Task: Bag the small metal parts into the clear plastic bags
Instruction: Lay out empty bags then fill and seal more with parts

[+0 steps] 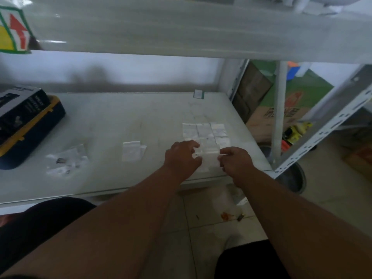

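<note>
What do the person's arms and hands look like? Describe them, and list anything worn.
Both forearms are bare to the frame edge, with no sleeves showing. The left hand and right hand have no gloves; no watch, ring or wristband can be made out.

Clear plastic bag (pixel 209 158) held flat at the shelf's front right edge; filled bags (pixel 205 132) tiled in rows just behind; empty bags (pixel 131 151) mid-shelf; small metal parts (pixel 60 160) left, among crumpled plastic.

Storeroom: slotted metal shelving (pixel 314 141), cardboard boxes (pixel 281 115) on floor.
</note>
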